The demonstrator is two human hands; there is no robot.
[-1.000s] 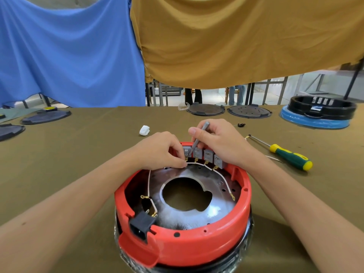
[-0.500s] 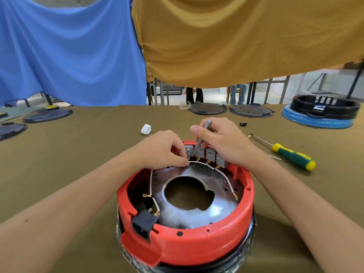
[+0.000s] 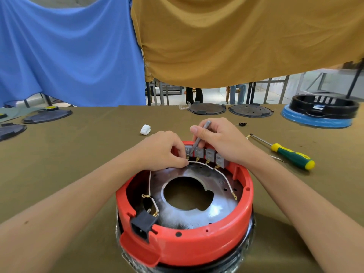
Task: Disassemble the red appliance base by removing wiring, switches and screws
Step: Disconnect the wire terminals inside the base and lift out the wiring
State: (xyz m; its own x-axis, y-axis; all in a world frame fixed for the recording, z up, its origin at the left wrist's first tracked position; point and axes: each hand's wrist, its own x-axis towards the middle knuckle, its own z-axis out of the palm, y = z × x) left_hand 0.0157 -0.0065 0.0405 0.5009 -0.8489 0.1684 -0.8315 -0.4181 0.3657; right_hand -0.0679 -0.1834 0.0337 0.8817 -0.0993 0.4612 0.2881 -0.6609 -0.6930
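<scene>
Now, head view, all places given from the red base.
Red base (image 3: 197,247): near middle of the olive-cloth table (image 3: 78,154), open side up, sitting on a dark ring with a shiny rim; silver plate with a large centre hole inside.
Switches (image 3: 209,155): four grey blocks in a row at the base's far inner wall, brass terminals below them.
White wire (image 3: 222,175): runs along under the switches, then down the base's right inner side to a loose ring terminal; another strand drops down the left inner side.
Black socket (image 3: 142,223): set in the base's near-left rim.
Left hand (image 3: 161,150): over the far-left rim, fingers curled, fingertips pinching the wire just under the leftmost switch.
Right hand (image 3: 218,138): over the far rim, thumb and fingers pinching a thin grey metal tool (image 3: 199,138); tool tip down at the leftmost switch.
Screwdriver (image 3: 291,156): green and yellow handle, lying on the table right of the base, apart from it.
White lump (image 3: 145,129): on the table beyond the base, to the left.
Small black bit (image 3: 242,124): beyond the base, to the right.
Dark round plates (image 3: 206,108): far edge of the table, beyond the base.
Black and blue housing (image 3: 319,113): far right of the base.
Blue cloth (image 3: 69,52) and ochre cloth (image 3: 246,40): hanging behind the table.
</scene>
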